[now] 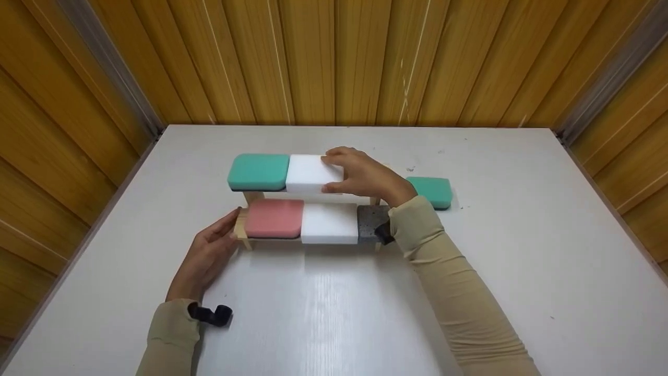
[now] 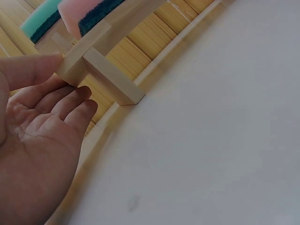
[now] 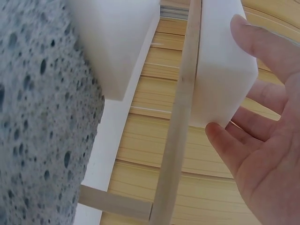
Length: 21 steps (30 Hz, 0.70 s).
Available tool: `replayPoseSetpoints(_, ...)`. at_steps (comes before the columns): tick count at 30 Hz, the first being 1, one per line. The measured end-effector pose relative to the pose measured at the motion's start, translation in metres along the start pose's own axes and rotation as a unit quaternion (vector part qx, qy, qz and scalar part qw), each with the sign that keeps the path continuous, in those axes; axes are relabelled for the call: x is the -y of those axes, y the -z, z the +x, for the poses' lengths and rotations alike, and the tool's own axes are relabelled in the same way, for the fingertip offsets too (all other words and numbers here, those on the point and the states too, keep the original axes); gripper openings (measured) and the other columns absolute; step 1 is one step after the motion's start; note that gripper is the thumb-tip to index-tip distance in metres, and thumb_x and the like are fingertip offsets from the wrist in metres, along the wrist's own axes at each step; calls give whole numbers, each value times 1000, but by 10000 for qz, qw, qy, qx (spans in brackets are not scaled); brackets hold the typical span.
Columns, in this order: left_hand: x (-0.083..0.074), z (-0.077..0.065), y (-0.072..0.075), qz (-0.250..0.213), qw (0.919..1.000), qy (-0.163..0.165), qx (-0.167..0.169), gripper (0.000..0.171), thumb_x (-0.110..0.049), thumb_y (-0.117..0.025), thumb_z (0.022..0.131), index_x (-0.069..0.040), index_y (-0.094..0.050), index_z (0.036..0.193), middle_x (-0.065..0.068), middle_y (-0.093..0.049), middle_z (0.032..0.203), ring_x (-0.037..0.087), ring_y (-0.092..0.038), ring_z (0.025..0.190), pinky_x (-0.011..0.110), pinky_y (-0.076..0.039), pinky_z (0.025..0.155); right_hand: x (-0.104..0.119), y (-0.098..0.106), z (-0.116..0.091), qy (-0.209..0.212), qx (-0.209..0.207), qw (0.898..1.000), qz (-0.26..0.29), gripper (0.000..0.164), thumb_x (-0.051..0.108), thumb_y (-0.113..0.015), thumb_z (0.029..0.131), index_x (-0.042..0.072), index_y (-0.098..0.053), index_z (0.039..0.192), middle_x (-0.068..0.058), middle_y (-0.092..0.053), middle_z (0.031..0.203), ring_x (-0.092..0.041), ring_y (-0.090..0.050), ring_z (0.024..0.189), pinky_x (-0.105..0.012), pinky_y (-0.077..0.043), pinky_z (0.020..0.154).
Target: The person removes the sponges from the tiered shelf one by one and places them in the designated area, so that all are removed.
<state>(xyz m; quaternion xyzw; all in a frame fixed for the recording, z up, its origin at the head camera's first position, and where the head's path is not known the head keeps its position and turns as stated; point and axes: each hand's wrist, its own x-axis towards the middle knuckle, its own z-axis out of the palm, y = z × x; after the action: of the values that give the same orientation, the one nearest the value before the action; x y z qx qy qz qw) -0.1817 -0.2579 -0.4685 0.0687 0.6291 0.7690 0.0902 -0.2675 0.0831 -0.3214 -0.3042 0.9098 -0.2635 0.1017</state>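
A two-tier wooden rack (image 1: pixel 240 225) stands on the table. My left hand (image 1: pixel 209 256) pinches the left end of its lower shelf, thumb above and fingers below, as the left wrist view shows. On the upper tier my right hand (image 1: pixel 365 175) holds a white sponge block (image 1: pixel 308 172) by its right end, thumb at the front edge. Left of that block lies a green sponge (image 1: pixel 259 171) with a dark scouring underside. The lower tier carries a pink sponge (image 1: pixel 274 218), a second white block (image 1: pixel 330 223) and a grey pitted block (image 1: pixel 369 222), partly hidden by the right wrist.
Another green sponge (image 1: pixel 432 192) lies on the white table (image 1: pixel 522 250) to the right of the rack, partly behind the right wrist. Yellow wood-grain panels (image 1: pixel 360 62) stand behind the table and on both sides.
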Motion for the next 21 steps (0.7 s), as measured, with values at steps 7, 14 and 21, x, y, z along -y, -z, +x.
replayPoseSetpoints(7,0,1,-1,-7,10000,28,-26,64,-7,-56,96,-5,-25,152,7,-18,161,24,-18,148,19,-38,110,2,2,-4,-19,0,10000,50,69,36,-69,88,11,-42,146,-7,-35,153,-27,-31,140,-43,-32,116)
replayPoseSetpoints(14,1,1,-1,-154,9999,-4,31,64,-7,-55,96,-4,-24,152,8,-19,161,25,-20,148,22,-37,111,3,3,-6,22,48,10000,52,70,36,-70,88,11,-41,146,-6,-35,153,-26,-30,142,-43,-33,116)
replayPoseSetpoints(21,0,1,-1,-168,9999,-2,12,63,-6,-55,96,-4,-25,151,8,-20,161,23,-22,147,22,-37,111,1,7,-8,36,19,10000,79,71,36,-70,88,10,-41,146,-7,-35,153,-26,-31,141,-43,-32,117)
